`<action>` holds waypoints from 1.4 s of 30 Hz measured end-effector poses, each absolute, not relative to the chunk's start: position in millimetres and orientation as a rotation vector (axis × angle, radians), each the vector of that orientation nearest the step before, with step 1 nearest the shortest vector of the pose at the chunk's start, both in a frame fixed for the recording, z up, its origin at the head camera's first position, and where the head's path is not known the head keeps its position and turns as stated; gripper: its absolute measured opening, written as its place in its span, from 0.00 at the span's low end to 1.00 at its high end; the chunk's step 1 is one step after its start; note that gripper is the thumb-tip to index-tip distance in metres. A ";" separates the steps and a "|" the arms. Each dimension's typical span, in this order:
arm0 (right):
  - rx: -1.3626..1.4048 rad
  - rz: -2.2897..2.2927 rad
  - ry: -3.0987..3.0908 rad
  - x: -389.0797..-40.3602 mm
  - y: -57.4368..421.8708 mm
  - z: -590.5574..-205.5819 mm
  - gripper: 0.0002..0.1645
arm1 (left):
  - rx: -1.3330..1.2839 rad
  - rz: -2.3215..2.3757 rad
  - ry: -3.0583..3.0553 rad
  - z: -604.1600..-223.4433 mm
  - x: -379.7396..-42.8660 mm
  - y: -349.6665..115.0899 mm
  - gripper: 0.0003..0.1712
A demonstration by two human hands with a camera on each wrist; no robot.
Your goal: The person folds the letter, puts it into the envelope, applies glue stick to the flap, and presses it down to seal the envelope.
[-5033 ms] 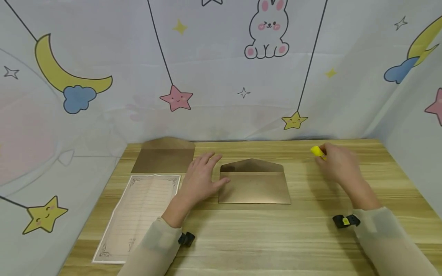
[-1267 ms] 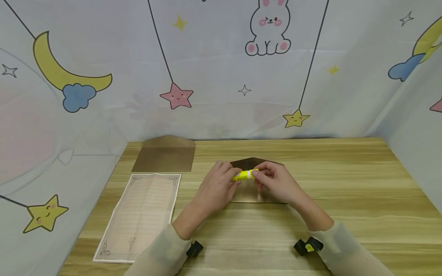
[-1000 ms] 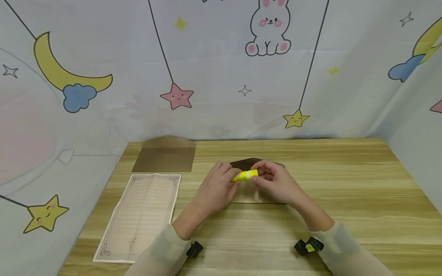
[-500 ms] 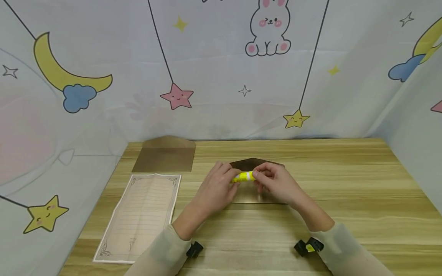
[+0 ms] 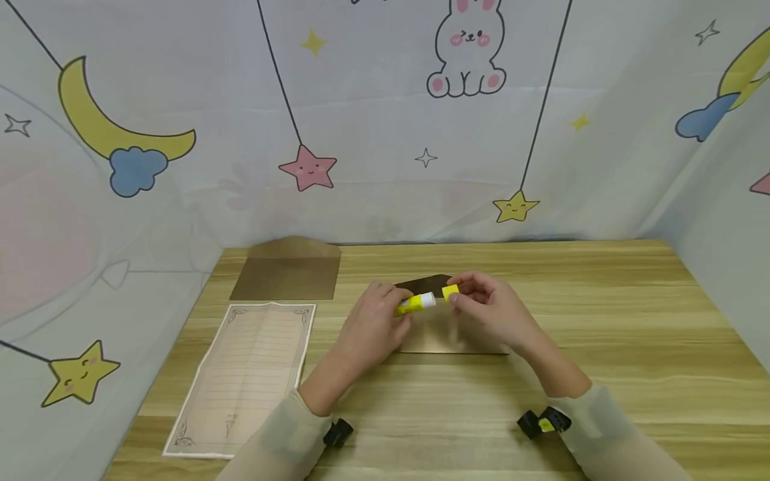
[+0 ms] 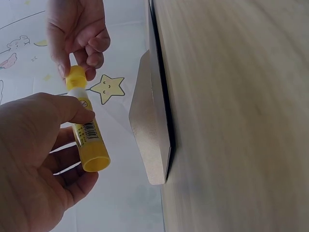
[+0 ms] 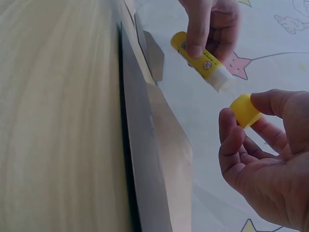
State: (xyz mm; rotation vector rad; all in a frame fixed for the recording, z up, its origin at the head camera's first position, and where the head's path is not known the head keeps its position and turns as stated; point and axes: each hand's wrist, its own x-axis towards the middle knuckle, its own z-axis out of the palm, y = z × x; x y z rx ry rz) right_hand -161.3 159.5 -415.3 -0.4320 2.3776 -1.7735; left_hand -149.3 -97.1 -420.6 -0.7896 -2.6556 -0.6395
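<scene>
A yellow glue stick (image 5: 415, 304) with a white top end is pinched between the thumb and fingers of my left hand (image 5: 373, 324). Its yellow cap (image 5: 450, 292) is apart from it, held by the thumb and fingertips of my right hand (image 5: 496, 310). In the right wrist view a small gap shows between the glue stick (image 7: 203, 63) and the cap (image 7: 245, 110). Below both hands a bronze-brown envelope (image 5: 445, 334) lies on the table with its flap unfolded toward the back; the hands cover parts of it.
A second brown envelope (image 5: 285, 277), flap also unfolded, lies at the back left of the wooden table (image 5: 631, 334). In front of it is a lined sheet of letter paper (image 5: 240, 374) with an ornate border. A printed curtain (image 5: 385, 120) hangs behind the table's back edge.
My hands have come together over the middle envelope, the right one bringing the glue stick from the right. The left hand took hold of its body, and the cap has just come off.
</scene>
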 end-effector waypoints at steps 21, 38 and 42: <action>-0.265 -0.948 2.956 -210.4 260.8 -408.4 0.27 | -0.443 -1.518 -2.609 -420.1 -157.1 -102.3 0.16; -0.254 -0.666 3.012 -224.9 295.2 -430.1 0.21 | -0.216 -2.033 -2.450 -418.4 -159.1 -106.6 0.18; -0.246 -0.661 3.002 -225.1 295.8 -430.9 0.22 | -0.136 -2.157 -2.383 -417.8 -159.8 -105.4 0.19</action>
